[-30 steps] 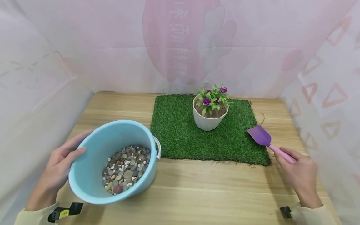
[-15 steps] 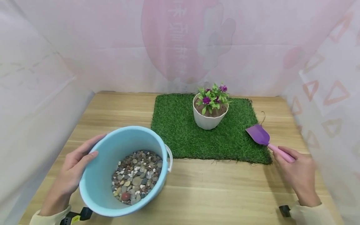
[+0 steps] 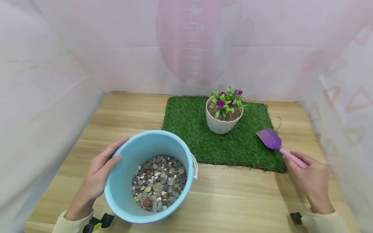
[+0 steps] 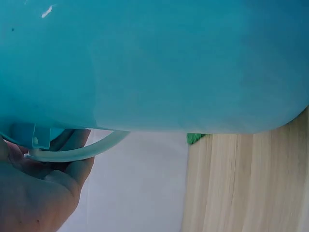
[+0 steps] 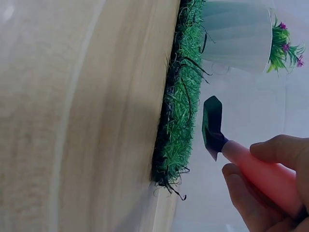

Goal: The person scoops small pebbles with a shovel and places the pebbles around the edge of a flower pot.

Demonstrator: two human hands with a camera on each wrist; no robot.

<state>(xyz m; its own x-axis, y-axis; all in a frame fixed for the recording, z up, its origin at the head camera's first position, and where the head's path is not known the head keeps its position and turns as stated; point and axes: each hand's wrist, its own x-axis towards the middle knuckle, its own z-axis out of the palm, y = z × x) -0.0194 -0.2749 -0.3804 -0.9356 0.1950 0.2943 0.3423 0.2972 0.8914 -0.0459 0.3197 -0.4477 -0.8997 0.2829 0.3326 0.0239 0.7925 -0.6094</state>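
Note:
A light blue bucket (image 3: 125,194) with a layer of mixed pebbles (image 3: 158,187) at its bottom stands tilted at the front left. My left hand (image 3: 100,171) grips its left rim, thumb over the edge. In the left wrist view the bucket's wall (image 4: 169,67) fills most of the picture, with the white bail handle (image 4: 82,152) beside the hand. My right hand (image 3: 311,178) holds a small shovel by its pink handle (image 3: 295,159). The shovel's purple blade (image 3: 270,138) is over the mat's right edge; in the right wrist view it is raised above the grass.
A green artificial grass mat (image 3: 192,142) lies on the wooden table (image 3: 233,197). On it stands a white pot (image 3: 220,124) with purple flowers (image 3: 227,102) in brown soil. Pale printed cloth walls (image 3: 131,61) enclose the back and sides.
The left hand has brought the bucket to the right, towards the middle. The right hand and shovel have stayed nearly in place, and the view has shifted slightly.

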